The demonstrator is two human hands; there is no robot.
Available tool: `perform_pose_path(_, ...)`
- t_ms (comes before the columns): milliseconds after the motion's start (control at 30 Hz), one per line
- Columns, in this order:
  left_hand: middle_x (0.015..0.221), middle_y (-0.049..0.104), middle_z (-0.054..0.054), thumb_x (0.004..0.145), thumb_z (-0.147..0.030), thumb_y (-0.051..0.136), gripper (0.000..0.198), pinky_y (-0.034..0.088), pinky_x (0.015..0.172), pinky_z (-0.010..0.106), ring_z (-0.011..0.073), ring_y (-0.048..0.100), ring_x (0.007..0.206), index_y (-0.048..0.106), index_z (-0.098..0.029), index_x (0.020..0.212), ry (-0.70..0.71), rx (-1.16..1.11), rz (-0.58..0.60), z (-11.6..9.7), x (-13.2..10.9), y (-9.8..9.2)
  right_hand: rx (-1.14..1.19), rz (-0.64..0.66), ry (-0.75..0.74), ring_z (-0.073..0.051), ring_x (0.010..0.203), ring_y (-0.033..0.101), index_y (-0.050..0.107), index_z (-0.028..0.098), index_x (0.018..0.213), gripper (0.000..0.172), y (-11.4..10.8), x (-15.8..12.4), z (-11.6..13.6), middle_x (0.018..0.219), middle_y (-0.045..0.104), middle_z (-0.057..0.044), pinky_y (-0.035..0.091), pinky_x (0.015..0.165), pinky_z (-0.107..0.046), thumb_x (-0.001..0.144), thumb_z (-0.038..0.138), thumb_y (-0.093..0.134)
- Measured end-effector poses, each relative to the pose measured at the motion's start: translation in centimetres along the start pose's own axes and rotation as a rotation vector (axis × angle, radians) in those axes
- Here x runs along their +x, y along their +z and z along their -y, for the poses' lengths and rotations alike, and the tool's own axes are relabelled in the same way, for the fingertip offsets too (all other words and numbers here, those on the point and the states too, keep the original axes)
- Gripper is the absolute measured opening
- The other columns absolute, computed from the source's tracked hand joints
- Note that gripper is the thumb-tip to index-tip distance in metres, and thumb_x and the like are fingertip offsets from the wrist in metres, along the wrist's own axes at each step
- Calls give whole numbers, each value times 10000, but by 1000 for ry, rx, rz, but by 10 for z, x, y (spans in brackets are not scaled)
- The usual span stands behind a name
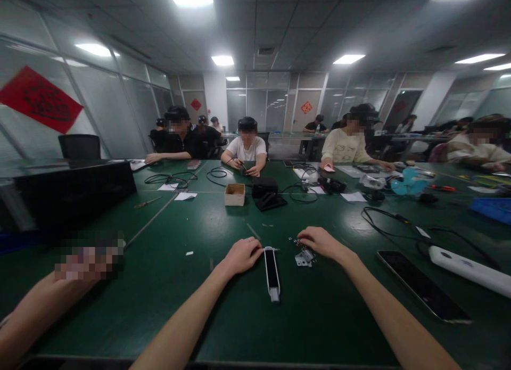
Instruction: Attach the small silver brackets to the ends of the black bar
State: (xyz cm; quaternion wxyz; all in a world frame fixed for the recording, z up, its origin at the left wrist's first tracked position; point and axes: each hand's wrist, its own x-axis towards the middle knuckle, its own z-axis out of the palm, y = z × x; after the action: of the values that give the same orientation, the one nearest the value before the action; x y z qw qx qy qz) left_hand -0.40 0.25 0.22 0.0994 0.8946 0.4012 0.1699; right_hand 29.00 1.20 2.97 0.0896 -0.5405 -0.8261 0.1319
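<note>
On the green table in front of me lies a long, narrow device [272, 271] with a white frame, a black middle and a grey block at its near end. My left hand [244, 254] is closed at the device's far left edge, its fingertips against the frame. A thin metallic piece [276, 249] sticks out across that end. To the right, my right hand [319, 241] has its fingers curled down over a scatter of small parts [293, 239]. Metal brackets [304, 259] lie just below it. What its fingertips hold, if anything, is too small to make out.
At left, another person's hand [85, 261] holds a blurred-out object. A black phone [419, 285] and a white power strip [471, 269] lie at right. Ahead stand a small open box [235, 195] and a black case [265, 188]. Co-workers sit across the table.
</note>
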Motion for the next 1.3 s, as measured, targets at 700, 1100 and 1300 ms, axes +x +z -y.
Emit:
perform_pose_path(700, 892, 600, 29, 932, -327, 435, 214, 444, 698, 268, 156, 572, 778, 590, -180, 923, -14, -40, 16, 0, 2, 0, 128, 9, 57, -161, 791, 569, 690, 183, 881, 269, -9, -13, -7, 907, 634, -51, 425, 713, -261, 806, 365, 506)
perform_pose_path(1100, 883, 610, 31, 926, -307, 444, 193, 443, 686, 267, 161, 579, 779, 592, -182, 917, 11, 1, -13, 0, 2, 2, 9, -155, 225, -183, 867, 600, 635, 183, 958, 242, 6, -3, -47, 948, 657, -69, 434, 772, -277, 867, 264, 426)
perform_pose_path(1300, 862, 605, 29, 926, -308, 442, 199, 437, 682, 265, 159, 574, 763, 592, -179, 905, 0, 6, -9, -1, 2, 0, -75, -179, 192, -219, 1019, 539, 627, 167, 1038, 277, 8, -2, -43, 1095, 593, -105, 409, 851, -309, 844, 308, 489)
